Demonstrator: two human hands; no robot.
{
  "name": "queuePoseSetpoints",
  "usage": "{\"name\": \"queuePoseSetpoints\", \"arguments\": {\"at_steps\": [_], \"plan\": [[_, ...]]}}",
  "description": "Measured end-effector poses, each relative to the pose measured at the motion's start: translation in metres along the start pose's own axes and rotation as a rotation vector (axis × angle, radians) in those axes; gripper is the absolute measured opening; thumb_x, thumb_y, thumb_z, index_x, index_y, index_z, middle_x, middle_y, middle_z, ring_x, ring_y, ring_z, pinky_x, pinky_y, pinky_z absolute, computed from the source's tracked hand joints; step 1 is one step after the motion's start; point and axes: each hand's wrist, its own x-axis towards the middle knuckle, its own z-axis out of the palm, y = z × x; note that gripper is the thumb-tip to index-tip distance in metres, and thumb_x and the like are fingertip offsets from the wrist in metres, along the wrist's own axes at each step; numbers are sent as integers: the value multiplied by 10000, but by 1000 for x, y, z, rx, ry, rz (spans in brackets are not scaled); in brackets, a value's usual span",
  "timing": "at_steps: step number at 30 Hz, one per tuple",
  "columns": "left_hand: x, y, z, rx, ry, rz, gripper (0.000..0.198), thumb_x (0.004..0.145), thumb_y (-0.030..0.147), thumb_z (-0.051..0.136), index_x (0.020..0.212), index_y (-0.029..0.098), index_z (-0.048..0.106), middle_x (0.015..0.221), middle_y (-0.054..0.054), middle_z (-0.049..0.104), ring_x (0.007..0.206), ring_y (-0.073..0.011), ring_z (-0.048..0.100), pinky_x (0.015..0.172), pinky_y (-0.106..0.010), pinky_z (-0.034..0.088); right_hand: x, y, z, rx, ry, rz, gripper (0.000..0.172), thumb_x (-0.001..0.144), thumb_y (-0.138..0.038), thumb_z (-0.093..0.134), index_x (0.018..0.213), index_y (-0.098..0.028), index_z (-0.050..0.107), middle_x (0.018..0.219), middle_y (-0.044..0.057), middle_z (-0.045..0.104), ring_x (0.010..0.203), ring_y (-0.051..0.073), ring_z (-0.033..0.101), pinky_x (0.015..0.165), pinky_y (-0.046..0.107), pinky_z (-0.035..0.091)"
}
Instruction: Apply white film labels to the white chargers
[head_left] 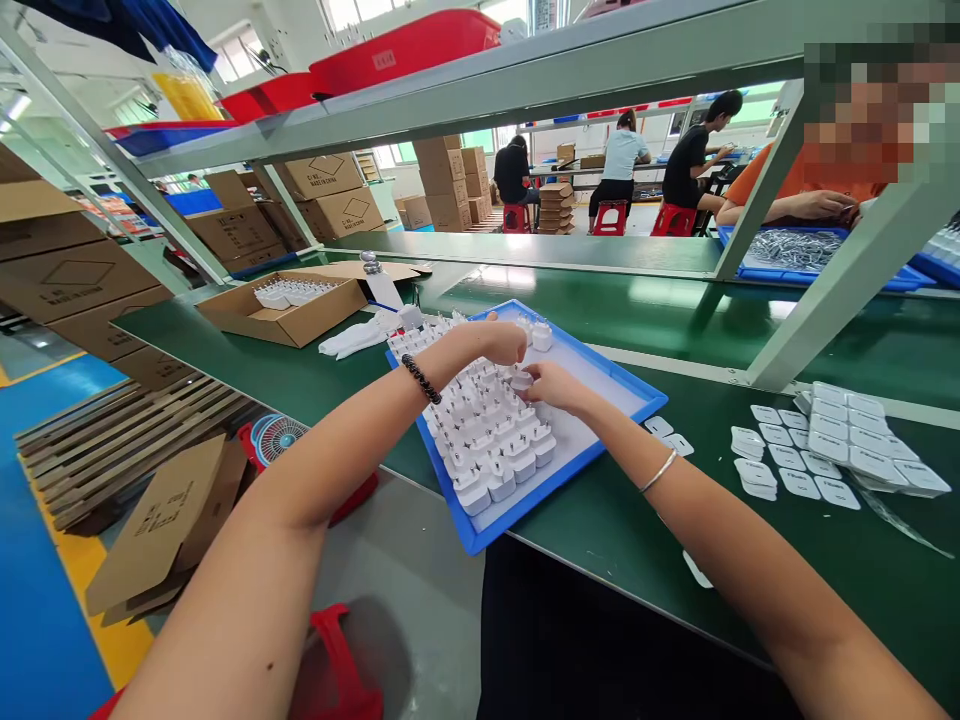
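A blue-rimmed tray (pixel 480 538) lies at an angle on the green bench, its left part filled with rows of white plastic pieces (pixel 501 480) that have small metal pins standing up. My left hand (pixel 504 342) reaches over the far rows with curled fingers; its fingertips are turned away, so what they hold is hidden. Just below it, my right hand (pixel 559 386) closes thumb and fingers on one white plastic piece (pixel 520 380) at the edge of the rows. Two or more similar pieces (pixel 540 335) stand beyond my left hand.
Flat white rounded plates (pixel 799 460) lie in groups and a stack on the right. A cardboard box (pixel 281 310) with more white pieces and a white glove (pixel 360 335) sit at the left. A shelf post (pixel 832 230) rises at right; a co-worker's hand (pixel 821 205) is behind it.
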Motion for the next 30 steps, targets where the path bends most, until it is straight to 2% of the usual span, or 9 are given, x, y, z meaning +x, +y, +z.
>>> {"name": "queuePoseSetpoints", "arguments": {"at_steps": [4,8,11,14,19,23,27,30], "plan": [[-4,2,3,-52,58,7,301,965,345,596,1205,168,632,1248,-96,651,1156,-242,622,1035,-505,482,5,13,-23,29,64,59,299,974,-313,627,1231,-160,614,1181,86,662,953,209,682,802,396,595],[4,-2,10,-109,156,1,308,969,352,587,1217,173,623,1274,-95,631,1144,-240,623,1003,-479,512,29,20,-44,-24,301,100,339,970,-317,630,1273,-170,594,1269,100,624,1050,243,656,871,447,573],[21,-12,10,-127,254,-89,348,961,354,599,1258,172,593,1314,-106,599,1154,-253,614,982,-479,526,52,18,-46,-75,437,110,372,963,-316,637,1304,-179,579,1339,108,586,1132,271,623,929,490,543],[43,-21,5,-146,286,-162,400,946,326,624,1306,168,550,1332,-115,580,1144,-256,619,956,-478,542,70,15,-41,-109,453,103,372,964,-317,637,1304,-179,579,1329,108,593,1117,266,630,920,482,550],[73,-21,-3,-166,159,-144,321,948,332,625,1218,159,608,1228,-90,636,1054,-228,653,893,-424,574,78,17,-39,-141,378,54,337,967,-320,633,1268,-170,600,1274,100,625,1070,249,651,890,459,564],[72,-10,-7,-176,69,-50,296,947,337,625,1178,152,630,1206,-82,648,1063,-234,651,909,-428,566,52,27,-44,-144,323,42,318,969,-320,631,1246,-166,611,1248,95,637,1048,240,658,878,448,568],[51,10,-5,-226,-25,92,286,933,333,643,1149,146,653,1186,-71,669,1048,-234,659,913,-423,561,-5,39,-42,-122,235,26,281,964,-318,640,1192,-154,634,1175,81,667,992,223,673,855,429,574],[33,25,-1,-264,-96,143,283,918,323,659,1144,152,670,1145,-68,698,1010,-217,675,908,-416,556,-45,40,-34,-90,186,27,265,954,-308,655,1168,-151,644,1108,67,687,943,209,682,845,419,575]]}}
